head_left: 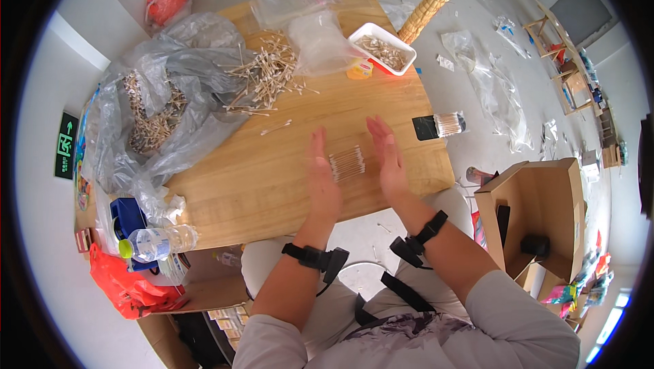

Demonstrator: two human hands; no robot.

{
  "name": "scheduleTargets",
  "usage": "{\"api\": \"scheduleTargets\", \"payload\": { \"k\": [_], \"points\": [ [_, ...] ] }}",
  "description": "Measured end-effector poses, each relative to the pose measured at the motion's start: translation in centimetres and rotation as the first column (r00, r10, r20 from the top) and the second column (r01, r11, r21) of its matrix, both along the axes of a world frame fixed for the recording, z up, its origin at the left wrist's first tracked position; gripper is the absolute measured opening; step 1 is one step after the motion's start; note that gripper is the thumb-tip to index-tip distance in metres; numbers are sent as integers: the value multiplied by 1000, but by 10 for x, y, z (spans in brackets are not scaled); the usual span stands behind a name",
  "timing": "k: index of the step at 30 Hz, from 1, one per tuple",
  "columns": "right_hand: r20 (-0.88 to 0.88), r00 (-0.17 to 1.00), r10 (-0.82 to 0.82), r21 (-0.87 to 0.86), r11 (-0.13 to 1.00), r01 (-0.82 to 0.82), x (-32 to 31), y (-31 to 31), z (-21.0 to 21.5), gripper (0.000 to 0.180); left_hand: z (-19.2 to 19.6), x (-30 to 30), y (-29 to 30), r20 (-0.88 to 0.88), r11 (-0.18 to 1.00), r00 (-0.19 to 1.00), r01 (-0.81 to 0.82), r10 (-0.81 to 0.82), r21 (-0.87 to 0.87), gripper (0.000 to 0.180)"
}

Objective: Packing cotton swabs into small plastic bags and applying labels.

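Several cotton swabs [348, 164] lie side by side in a neat row on the wooden table [272, 198]. My left hand [323, 177] stands on edge just left of the row, fingers stretched out and holding nothing. On the other side, my right hand [389, 160] is also on edge, its fingers extended, with a small gap to the swabs. Beyond my left hand, a few stray swabs [276, 127] lie near a loose heap of cotton swabs [272, 66], which spills from a grey plastic bag [197, 62]. More swabs show inside that bag.
A white tray of swabs [383, 53] and clear plastic bags [315, 38] are at the far side. A small pack of swabs [439, 125] lies at the right edge. A plastic bottle [160, 242] lies at the near left. An open cardboard box [538, 219] stands right of the table.
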State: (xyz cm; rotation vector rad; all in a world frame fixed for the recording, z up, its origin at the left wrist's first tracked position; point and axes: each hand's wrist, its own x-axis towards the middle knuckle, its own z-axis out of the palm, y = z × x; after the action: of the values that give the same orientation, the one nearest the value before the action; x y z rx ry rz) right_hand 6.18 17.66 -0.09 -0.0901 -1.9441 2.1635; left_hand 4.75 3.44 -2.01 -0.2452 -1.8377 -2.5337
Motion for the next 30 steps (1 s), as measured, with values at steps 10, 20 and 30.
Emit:
{"api": "scheduleTargets", "payload": {
  "k": [10,20,30],
  "points": [
    [80,991,106,-83,992,-99,2,-16,-12,67,11,13,8,-34,997,998,49,-51,-63,83],
    [51,993,104,573,812,-114,5,-23,-7,65,-9,9,3,1,989,999,41,-42,141,82],
    [97,951,294,987,97,-131,22,-34,-3,80,3,-1,-24,68,971,988,-146,135,192,78]
  ]
}}
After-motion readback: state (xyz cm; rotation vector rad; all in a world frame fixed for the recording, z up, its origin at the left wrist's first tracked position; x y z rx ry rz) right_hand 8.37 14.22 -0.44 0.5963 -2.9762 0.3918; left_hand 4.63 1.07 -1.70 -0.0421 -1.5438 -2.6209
